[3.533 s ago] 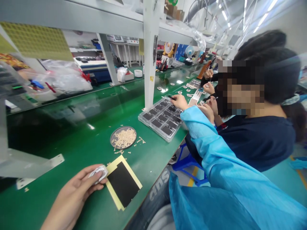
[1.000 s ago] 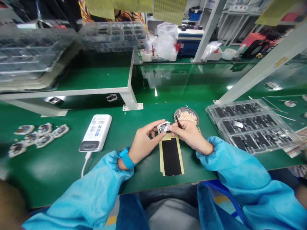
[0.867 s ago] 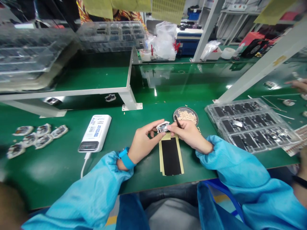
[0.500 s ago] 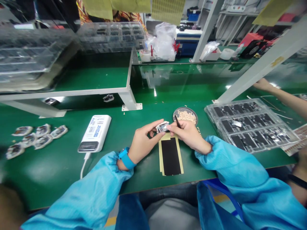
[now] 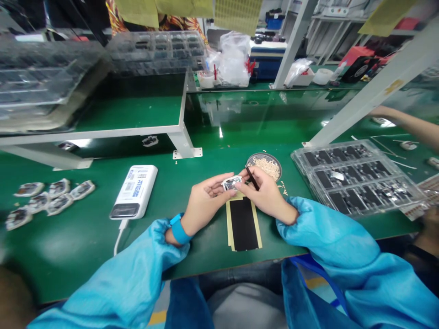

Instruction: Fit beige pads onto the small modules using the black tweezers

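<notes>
Between the thumb and fingers of my left hand (image 5: 202, 201) is a small electronic unit (image 5: 230, 183) with a white rim and a dark, shiny inside. My right hand (image 5: 266, 194) is closed around a slim black tool that looks like tweezers (image 5: 253, 179). Its thumb reaches to the unit's right edge, and the tool slants up away from the unit. Below both hands lies a black rectangular sheet (image 5: 244, 225) edged with yellow tape. Just behind my right hand stands a round dish (image 5: 251, 160) of small beige pieces (image 5: 269, 168); a few lie loose beside it.
To the left are several similar white-rimmed units (image 5: 59, 205) and a white power bank (image 5: 133, 192) with a cable. A clear tray (image 5: 358, 176) of dark parts lies right. White-legged shelf (image 5: 178, 130) and slanted post (image 5: 356, 98) stand behind. Another person's arm (image 5: 406, 119) reaches in at right.
My right hand has rolled slightly, and the black tool now slants the other way, nearer the unit. The unit shows more of its face. The other person's arm has shifted right.
</notes>
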A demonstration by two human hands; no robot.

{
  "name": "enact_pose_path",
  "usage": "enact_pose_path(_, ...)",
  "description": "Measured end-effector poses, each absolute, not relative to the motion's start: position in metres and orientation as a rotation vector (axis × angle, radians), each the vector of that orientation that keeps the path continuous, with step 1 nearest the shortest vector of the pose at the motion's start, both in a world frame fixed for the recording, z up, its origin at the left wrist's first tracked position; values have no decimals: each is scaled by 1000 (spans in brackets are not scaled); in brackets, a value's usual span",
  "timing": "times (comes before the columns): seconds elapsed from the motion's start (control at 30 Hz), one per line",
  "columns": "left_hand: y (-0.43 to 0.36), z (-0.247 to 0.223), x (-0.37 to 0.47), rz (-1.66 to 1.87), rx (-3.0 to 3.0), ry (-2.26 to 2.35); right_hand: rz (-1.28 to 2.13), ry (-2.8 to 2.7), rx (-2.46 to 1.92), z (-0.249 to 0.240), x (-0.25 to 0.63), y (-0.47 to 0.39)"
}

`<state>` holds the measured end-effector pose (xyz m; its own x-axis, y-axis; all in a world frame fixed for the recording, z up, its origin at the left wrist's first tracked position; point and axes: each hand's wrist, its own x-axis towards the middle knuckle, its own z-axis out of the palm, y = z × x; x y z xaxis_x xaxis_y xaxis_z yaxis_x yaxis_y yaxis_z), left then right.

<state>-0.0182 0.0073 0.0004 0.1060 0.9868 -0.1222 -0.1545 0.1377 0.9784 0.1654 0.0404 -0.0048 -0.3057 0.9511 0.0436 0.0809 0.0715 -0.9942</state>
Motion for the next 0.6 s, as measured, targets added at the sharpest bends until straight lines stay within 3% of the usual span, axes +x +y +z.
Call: enact_pose_path(0.6, 2, -10, -9, 1223, 1326, 1249, 1408, -1437, -1114, -1, 156, 42)
